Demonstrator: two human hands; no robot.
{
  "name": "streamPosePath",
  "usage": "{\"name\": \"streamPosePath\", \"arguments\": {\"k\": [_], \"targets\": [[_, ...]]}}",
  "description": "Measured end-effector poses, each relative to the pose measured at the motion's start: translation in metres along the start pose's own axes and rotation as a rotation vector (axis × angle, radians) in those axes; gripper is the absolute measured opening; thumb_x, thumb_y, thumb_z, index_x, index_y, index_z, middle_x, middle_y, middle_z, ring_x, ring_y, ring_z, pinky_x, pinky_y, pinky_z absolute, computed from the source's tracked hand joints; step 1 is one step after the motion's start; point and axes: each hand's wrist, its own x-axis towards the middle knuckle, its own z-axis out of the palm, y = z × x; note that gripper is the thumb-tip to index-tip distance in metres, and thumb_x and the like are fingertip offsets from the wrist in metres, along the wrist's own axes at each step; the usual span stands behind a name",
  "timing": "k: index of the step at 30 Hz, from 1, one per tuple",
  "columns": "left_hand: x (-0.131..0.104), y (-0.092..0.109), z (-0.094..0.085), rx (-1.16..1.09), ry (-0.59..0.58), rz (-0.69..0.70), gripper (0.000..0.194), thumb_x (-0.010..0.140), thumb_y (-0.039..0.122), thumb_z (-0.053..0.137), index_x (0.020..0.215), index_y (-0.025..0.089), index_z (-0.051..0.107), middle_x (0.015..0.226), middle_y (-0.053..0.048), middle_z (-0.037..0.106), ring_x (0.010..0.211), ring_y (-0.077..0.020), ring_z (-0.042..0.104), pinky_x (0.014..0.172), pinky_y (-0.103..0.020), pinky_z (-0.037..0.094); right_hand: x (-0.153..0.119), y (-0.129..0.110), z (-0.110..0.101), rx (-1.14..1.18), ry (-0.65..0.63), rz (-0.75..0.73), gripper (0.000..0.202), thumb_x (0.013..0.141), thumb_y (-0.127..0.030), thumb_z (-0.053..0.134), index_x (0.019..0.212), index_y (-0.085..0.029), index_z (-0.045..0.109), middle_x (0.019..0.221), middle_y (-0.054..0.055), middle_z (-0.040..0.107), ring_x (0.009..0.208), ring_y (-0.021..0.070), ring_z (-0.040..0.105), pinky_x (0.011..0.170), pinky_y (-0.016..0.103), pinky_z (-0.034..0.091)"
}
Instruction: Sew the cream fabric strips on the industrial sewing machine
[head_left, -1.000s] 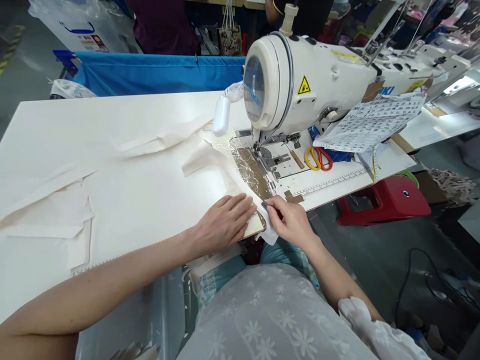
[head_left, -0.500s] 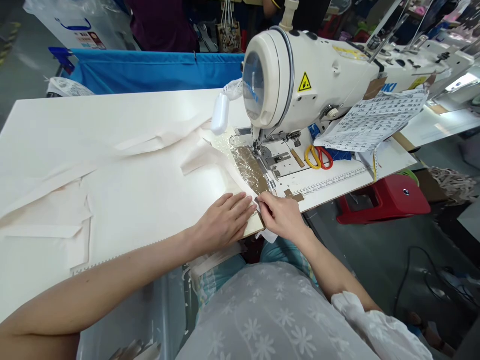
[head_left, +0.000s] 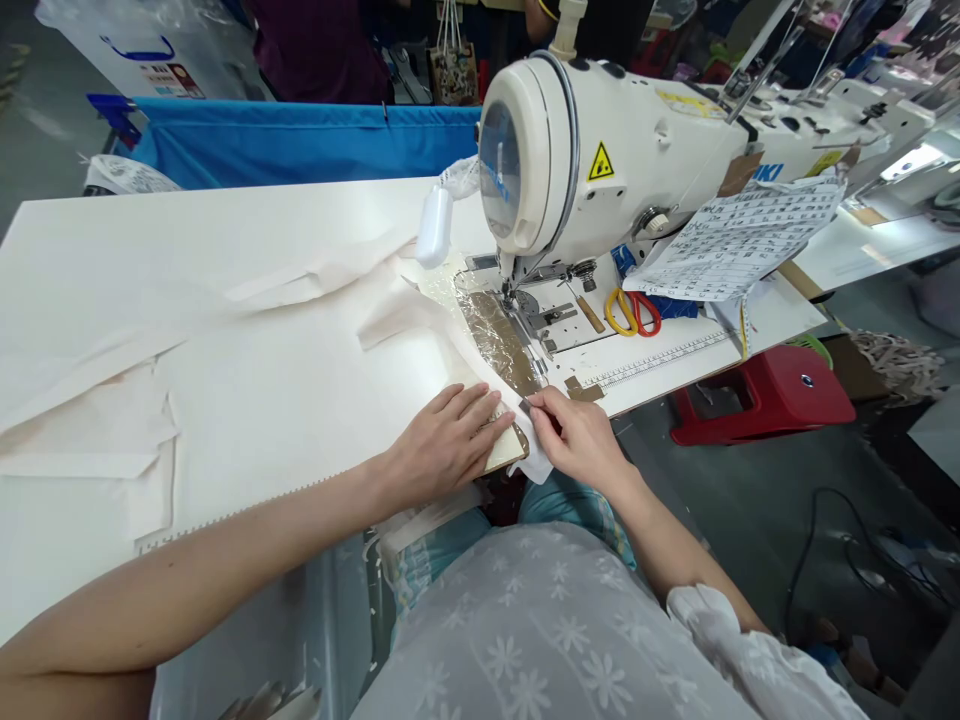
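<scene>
My left hand (head_left: 454,435) lies flat near the table's front corner, fingers stretched out and palm down beside a pale fabric strip (head_left: 480,360). Between the thumb and fingers of my right hand (head_left: 574,430) is a small dark flat piece (head_left: 525,405), its kind too small to tell. That piece rests against the strip, whose end hangs over the table edge below my right fingers. Just beyond both hands stands a white sewing machine (head_left: 600,150), its presser foot and needle area above a brown-taped patch (head_left: 495,340) of the table.
Scissors with yellow and red handles (head_left: 634,313) lie right of the needle, near a wooden-handled tool (head_left: 590,315). Printed sheets (head_left: 742,240) lean on the machine. More pale fabric pieces (head_left: 90,430) lie at left. A red stool (head_left: 765,395) stands on the floor.
My right hand has shifted slightly right and down, away from my left, with the small dark piece in it. More of the strip's end shows between the hands. My left hand stays in place.
</scene>
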Motion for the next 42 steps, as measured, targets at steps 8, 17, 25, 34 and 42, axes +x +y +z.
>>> {"name": "streamPosePath", "arguments": {"k": [8,17,25,34,42], "targets": [[0.000,-0.001,0.000,0.009,0.017,0.011,0.034,0.098,0.024,0.050,0.129,0.013,0.058,0.128,-0.016,0.062,0.122,-0.0322,0.055,0.099,-0.046,0.046,-0.001,-0.002,0.005,-0.078,-0.015,-0.047,0.025,0.098,-0.026,0.039,0.100,-0.020,0.063,0.074,0.001,0.070,0.060,0.0147,0.060,0.055,0.025,0.028],[0.002,0.001,-0.004,0.021,0.004,0.000,0.032,0.097,0.025,0.052,0.127,0.015,0.061,0.126,-0.015,0.063,0.120,-0.0311,0.056,0.098,-0.045,0.046,-0.017,0.002,-0.019,-0.176,-0.149,-0.095,0.023,0.094,-0.021,0.040,0.085,-0.020,0.060,0.062,-0.001,0.063,0.054,0.0136,0.053,0.053,0.026,0.023],[0.002,-0.008,-0.011,0.015,-0.067,-0.112,0.033,0.100,0.024,0.046,0.126,0.012,0.062,0.130,-0.016,0.062,0.124,-0.0317,0.055,0.104,-0.050,0.043,0.000,-0.003,-0.005,-0.221,-0.127,-0.063,0.021,0.094,-0.022,0.039,0.091,-0.019,0.060,0.073,0.003,0.069,0.062,0.0162,0.058,0.055,0.027,0.023],[-0.002,-0.007,-0.004,-0.049,-0.049,-0.097,0.039,0.102,0.025,0.040,0.130,0.005,0.060,0.132,-0.017,0.062,0.126,-0.0294,0.055,0.109,-0.047,0.040,0.019,-0.008,0.005,0.000,-0.003,-0.015,0.022,0.098,-0.027,0.038,0.098,-0.021,0.059,0.071,0.000,0.069,0.060,0.0151,0.060,0.057,0.024,0.032],[-0.001,-0.007,-0.006,-0.004,-0.052,-0.090,0.038,0.102,0.024,0.039,0.128,0.005,0.061,0.130,-0.016,0.064,0.125,-0.0289,0.055,0.108,-0.046,0.040,0.032,-0.012,0.016,-0.114,-0.047,-0.044,0.022,0.097,-0.024,0.038,0.099,-0.021,0.060,0.078,0.002,0.073,0.062,0.0160,0.063,0.055,0.025,0.027]]}}
